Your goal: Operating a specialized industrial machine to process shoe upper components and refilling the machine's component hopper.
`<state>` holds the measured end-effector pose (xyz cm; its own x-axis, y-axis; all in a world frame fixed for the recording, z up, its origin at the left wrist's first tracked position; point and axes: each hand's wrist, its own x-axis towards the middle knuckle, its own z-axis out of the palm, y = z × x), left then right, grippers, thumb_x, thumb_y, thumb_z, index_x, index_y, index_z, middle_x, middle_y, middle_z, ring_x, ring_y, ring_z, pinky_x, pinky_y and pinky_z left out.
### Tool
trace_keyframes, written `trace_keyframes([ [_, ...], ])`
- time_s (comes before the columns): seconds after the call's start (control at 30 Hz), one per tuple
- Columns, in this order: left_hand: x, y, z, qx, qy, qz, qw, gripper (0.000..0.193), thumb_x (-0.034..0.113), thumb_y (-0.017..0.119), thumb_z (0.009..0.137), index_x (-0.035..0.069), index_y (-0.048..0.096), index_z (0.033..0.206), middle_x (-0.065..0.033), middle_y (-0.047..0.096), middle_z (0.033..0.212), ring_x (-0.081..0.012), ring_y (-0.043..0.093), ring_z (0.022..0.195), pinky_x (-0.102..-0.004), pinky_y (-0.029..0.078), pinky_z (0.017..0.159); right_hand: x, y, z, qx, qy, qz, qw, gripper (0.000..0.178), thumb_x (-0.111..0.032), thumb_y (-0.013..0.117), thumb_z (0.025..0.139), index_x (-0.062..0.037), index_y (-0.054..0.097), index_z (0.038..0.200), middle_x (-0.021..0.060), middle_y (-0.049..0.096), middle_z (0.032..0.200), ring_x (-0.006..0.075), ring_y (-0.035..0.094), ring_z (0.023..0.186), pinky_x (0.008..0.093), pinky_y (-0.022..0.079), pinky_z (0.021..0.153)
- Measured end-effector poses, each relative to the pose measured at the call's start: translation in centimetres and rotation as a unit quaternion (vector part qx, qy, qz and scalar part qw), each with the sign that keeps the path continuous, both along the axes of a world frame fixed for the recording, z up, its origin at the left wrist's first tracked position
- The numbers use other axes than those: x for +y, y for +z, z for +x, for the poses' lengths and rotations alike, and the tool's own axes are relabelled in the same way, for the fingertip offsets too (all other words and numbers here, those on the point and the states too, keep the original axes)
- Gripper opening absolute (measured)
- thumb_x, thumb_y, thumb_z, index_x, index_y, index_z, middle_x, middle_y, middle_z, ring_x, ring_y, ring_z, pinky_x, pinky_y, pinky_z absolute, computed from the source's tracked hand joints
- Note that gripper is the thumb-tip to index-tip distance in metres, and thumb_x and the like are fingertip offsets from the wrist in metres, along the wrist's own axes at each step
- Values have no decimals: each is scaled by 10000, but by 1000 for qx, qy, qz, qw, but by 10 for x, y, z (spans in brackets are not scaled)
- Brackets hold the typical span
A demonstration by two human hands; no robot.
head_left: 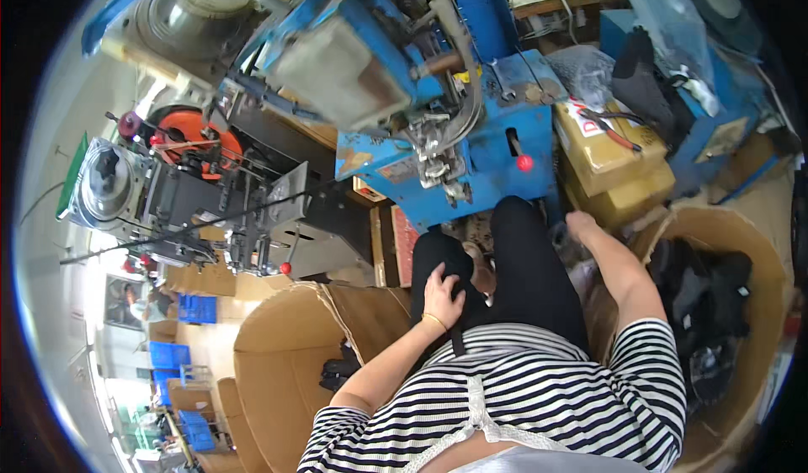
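My left hand point(443, 298) rests on my left thigh, over black cloth, with its fingers apart and slightly bent. A dark strap hangs down just below it; whether it belongs to my clothing I cannot tell. My right hand point(579, 224) reaches down beside my right knee, close to a clear plastic bag point(572, 250). Its fingers are mostly hidden, so a grip does not show. In front of my knees stands a blue machine point(488, 174) with a metal clamping head point(439, 157) and a red knob point(525, 163).
At my right, an open cardboard box point(762, 263) holds black items point(715, 288). Red-handled pliers point(619, 136) lie on a taped carton point(614, 157). Another open carton point(278, 372) is at my left, below a second machine point(185, 204). Blue crates point(198, 309) stand farther left.
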<state>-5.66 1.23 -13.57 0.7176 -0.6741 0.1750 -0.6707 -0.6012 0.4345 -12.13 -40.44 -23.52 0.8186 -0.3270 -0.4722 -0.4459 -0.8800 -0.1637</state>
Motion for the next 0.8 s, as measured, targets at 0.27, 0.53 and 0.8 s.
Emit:
trace_keyframes([
  [0.27,-23,46,22,63,-67,-194,977,288,146,718,860,7,656,1104,-184,615,1188,-343,611,1125,-402,492,961,31,251,-74,-229,67,-41,970,129,-85,606,833,-28,628,946,235,673,901,426,651,896,503,513,777],
  [0.53,-122,71,22,793,-84,-272,539,892,638,507,952,-81,355,1456,-238,484,1435,-373,518,1293,-498,453,1066,142,508,-102,-434,115,-14,893,104,34,543,729,9,527,829,40,512,754,139,492,698,300,438,655],
  [0.8,-110,145,-22,875,-402,-244,117,1258,950,267,735,13,175,1568,-149,299,1601,-304,323,1460,-499,260,1188,194,566,-109,-517,179,46,836,193,-82,631,787,-62,460,698,48,528,797,166,485,754,277,388,670],
])
